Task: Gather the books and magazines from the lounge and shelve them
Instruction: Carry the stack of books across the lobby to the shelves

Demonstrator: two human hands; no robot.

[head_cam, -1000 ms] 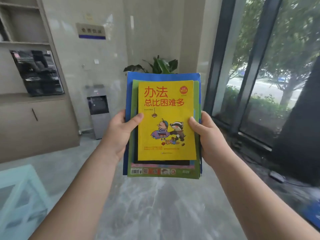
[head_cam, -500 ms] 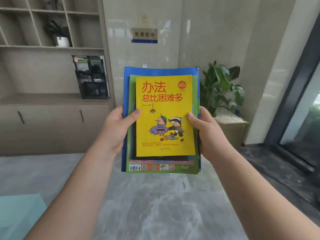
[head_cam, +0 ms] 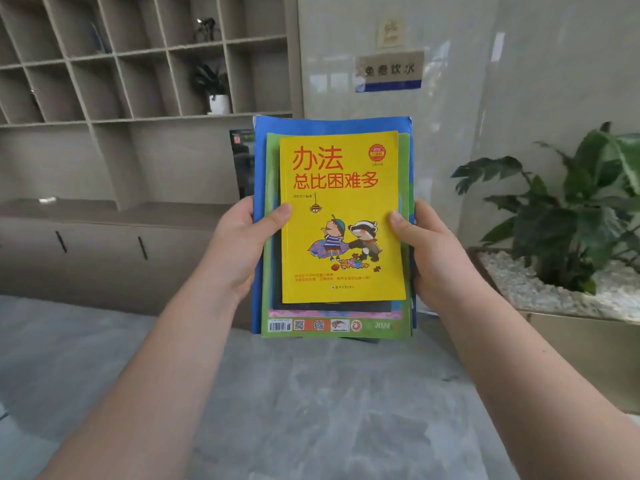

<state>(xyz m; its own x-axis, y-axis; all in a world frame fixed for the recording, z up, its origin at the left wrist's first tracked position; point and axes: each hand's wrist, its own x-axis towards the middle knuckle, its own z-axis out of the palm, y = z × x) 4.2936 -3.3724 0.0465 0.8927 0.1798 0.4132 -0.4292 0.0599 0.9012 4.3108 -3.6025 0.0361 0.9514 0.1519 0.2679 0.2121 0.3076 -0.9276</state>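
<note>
I hold a stack of books and magazines (head_cam: 337, 216) flat in front of me, a yellow book with red characters and a cartoon on top, a green magazine and a blue one beneath. My left hand (head_cam: 239, 247) grips the stack's left edge, thumb on the yellow cover. My right hand (head_cam: 431, 251) grips the right edge the same way. Ahead on the left stands a beige shelf unit (head_cam: 138, 64) of open cubbies over a counter with cabinet doors. A dark magazine (head_cam: 242, 161) leans on the counter, mostly hidden behind the stack.
A small potted plant (head_cam: 213, 88) sits in one cubby. A large leafy plant (head_cam: 575, 216) in a pebble-filled planter stands at the right against the glossy wall, which carries a sign (head_cam: 389, 71). Grey marble floor lies below.
The view has swung left: the window and water dispenser have left the frame, and the shelf unit and planter are larger and closer. Both hands keep the same hold on the stack.
</note>
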